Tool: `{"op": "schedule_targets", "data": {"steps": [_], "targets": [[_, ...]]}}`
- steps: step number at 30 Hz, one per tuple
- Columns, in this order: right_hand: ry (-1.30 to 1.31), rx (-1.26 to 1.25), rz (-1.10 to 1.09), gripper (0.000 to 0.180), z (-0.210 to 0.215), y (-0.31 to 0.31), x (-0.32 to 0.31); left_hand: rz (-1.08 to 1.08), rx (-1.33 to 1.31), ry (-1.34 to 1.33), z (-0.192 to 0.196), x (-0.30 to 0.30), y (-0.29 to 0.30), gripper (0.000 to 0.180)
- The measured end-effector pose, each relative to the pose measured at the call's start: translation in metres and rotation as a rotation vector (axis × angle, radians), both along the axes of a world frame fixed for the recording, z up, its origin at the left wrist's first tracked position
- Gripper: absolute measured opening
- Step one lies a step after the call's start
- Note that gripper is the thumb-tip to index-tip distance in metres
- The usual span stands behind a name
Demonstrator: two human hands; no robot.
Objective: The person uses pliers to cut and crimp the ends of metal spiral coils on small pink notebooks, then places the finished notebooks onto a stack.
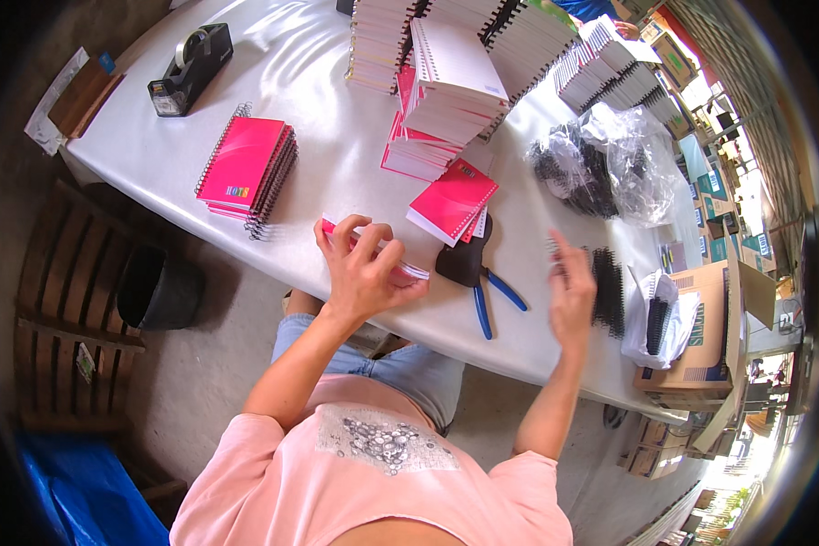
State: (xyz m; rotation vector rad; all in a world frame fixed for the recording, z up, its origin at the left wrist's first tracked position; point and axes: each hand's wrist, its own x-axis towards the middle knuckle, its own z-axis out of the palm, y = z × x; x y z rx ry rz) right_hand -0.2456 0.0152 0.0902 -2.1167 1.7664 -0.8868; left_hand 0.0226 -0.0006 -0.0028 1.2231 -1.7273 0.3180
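My left hand (370,266) grips a thin red-covered notebook (409,271) near the table's front edge, fingers curled over it. To the right, my right hand (571,296) hovers beside a pile of black spiral binding coils (607,291). Its fingers are smeared by motion, so whether they hold anything cannot be told. Between both hands lie pliers with blue handles (484,311), their dark head partly under loose red covers and punched pages (455,198). A stack of spiral-bound red notebooks (244,168) sits left of my left hand.
Tall stacks of punched white pages (455,82) rise at the back. A black tape dispenser (191,73) stands far left. Clear plastic bags with black coils (601,164) and a cardboard box (692,328) are on the right. A black bin (159,287) stands below the table's left side.
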Motion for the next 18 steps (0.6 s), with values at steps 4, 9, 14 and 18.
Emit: {"op": "schedule_targets", "data": {"steps": [4,9,14,18], "targets": [[-0.344,0.167,0.321,0.037,-0.006,0.018,0.07,-0.008,0.053,0.034,0.005,0.003,0.008,0.044],[-0.362,0.135,0.194,0.024,-0.026,0.01,0.095,-0.005,0.094,0.063,0.007,0.002,0.007,0.044],[-0.351,-0.015,0.251,0.018,-0.035,0.002,0.098,0.017,0.088,0.059,0.007,0.001,0.006,0.045],[-0.473,0.135,0.351,0.017,-0.041,0.003,0.092,0.017,0.136,0.04,0.012,0.003,0.006,0.042]]}}
